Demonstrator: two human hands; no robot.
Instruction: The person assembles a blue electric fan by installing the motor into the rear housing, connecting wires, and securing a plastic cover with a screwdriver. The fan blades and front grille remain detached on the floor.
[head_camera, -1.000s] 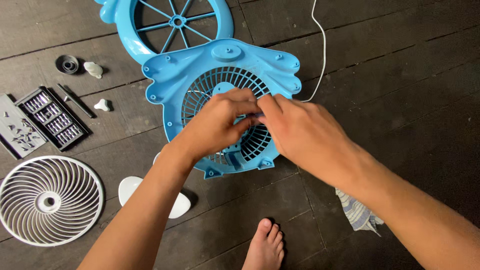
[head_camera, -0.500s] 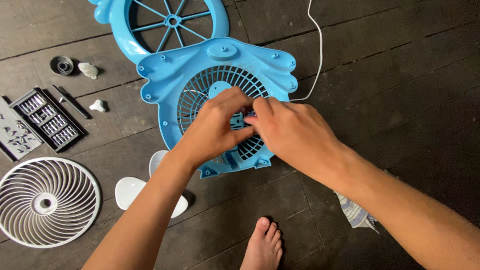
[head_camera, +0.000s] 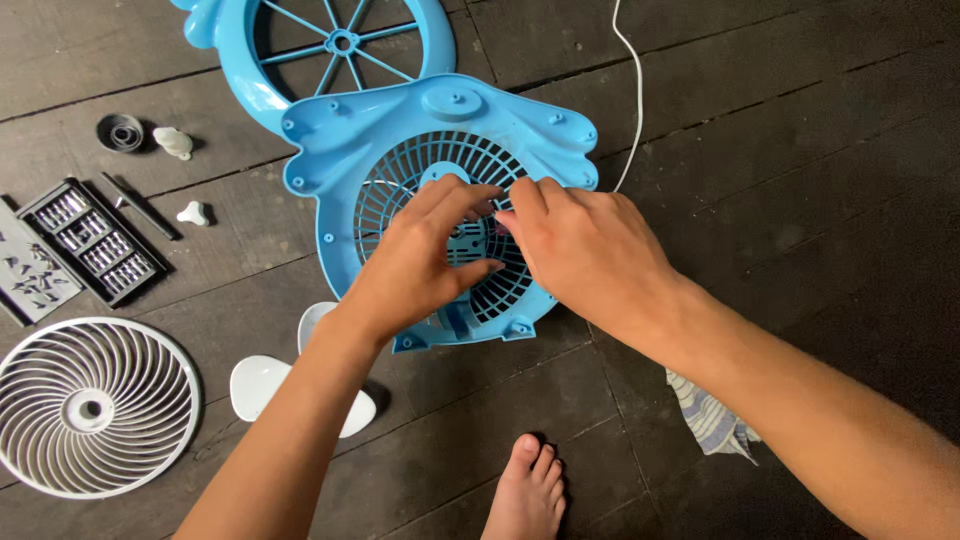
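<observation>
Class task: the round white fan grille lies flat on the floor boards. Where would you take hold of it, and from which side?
Probably the outer rim of the white fan grille, approached from its right edge, nearest the left hand. It lies flat, its thin spiral ribs look flimsy, and the rim is the solid continuous part.

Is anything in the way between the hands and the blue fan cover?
Nothing visible is. The left hand and right hand already rest on the grille of the blue fan cover, fingertips meeting near its centre.
</observation>
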